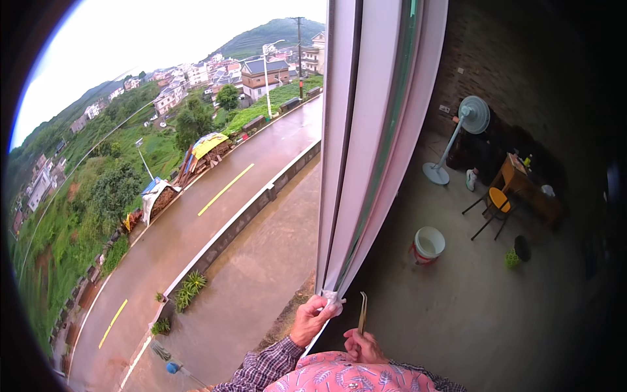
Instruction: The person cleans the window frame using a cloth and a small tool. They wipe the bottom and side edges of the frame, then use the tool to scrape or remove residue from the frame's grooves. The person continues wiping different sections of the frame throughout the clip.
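Note:
My left hand [310, 318] pinches a crumpled white cloth or tissue [331, 303] against the near end of a light metal window frame [368, 122]. A strip of greenish glass edge runs along that frame. To the right, my right hand [364, 345] holds bent-tip tweezers [363, 313], brass-coloured, with the tips pointing up and away from me. The tweezers do not touch the frame. A pink patterned apron [352, 375] and checked sleeves show at the bottom.
Outside on the left lie a wet road [196, 230], a low wall and potted plants. Inside on the right are a white bucket [429, 242], a standing fan [474, 115], a yellow-seated stool [499, 200], a wooden desk [513, 177] and a green basket [512, 258]. A person's shoe shows near the desk.

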The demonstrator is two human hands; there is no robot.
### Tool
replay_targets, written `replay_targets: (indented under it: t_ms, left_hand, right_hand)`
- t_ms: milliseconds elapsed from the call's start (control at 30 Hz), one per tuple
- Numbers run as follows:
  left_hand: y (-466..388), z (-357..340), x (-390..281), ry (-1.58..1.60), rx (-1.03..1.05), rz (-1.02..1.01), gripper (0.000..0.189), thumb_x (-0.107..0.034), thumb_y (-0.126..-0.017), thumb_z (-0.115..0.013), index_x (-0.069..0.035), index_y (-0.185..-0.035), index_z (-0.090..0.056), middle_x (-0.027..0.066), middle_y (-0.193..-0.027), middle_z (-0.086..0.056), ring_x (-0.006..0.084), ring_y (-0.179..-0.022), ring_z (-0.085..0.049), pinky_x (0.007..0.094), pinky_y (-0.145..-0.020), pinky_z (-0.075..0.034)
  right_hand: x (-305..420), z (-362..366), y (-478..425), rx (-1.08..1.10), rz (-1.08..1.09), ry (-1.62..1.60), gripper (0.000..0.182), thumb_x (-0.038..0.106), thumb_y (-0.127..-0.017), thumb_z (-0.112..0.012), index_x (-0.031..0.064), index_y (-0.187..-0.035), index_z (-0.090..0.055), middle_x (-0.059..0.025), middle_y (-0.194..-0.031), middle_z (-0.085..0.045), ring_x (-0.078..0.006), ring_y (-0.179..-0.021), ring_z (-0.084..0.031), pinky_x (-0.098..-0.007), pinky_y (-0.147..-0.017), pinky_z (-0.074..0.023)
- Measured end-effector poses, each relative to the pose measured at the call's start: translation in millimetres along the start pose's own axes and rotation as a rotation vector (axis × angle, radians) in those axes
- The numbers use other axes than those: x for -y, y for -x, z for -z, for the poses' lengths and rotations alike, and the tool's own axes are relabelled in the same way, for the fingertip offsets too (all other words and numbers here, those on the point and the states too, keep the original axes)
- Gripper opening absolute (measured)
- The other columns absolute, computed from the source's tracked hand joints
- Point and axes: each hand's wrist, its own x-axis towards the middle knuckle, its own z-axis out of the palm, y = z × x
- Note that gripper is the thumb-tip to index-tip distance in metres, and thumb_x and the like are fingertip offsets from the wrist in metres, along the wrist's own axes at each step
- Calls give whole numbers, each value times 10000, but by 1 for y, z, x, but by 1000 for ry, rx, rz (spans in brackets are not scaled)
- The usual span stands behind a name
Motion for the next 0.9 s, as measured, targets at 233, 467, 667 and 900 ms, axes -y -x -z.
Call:
replay_targets:
  t_ms: [233,467,667,900]
  left_hand:
    - [-29,-18,-27,-387,14,-348,78,-78,-789,-582,-6,-820,-587,126,-925,-552,215,-805,-553,276,-695,-440]
    - [-67,-49,-71,-380,-108,-682,95,-55,-802,-561,16,-860,-589,174,-1044,-544,234,-948,-531,300,-814,-405]
    - [-74,-62,-83,-336,-172,-685,114,8,-792,-544,25,-896,-589,146,-951,-587,213,-882,-561,273,-761,-433]
    - [-78,-60,-78,-436,-200,-770,161,41,-739,-558,13,-897,-560,166,-915,-582,287,-797,-583,289,-678,-459]
  right_hand:
    - [16,-18,11,-90,424,326,337,360,-913,-378,40,-1005,-426,26,-577,-323,-30,-441,-286,-180,-386,-238]
    - [52,-31,25,-124,728,513,311,294,-922,-342,5,-958,-453,14,-546,-368,-66,-440,-352,-203,-407,-297]
    - [89,-54,23,-117,809,718,298,267,-910,-365,2,-870,-495,-38,-538,-432,-105,-462,-439,-241,-430,-351]
    - [97,-56,13,-176,945,792,248,220,-889,-409,0,-833,-510,-62,-577,-473,-143,-489,-476,-281,-469,-393]
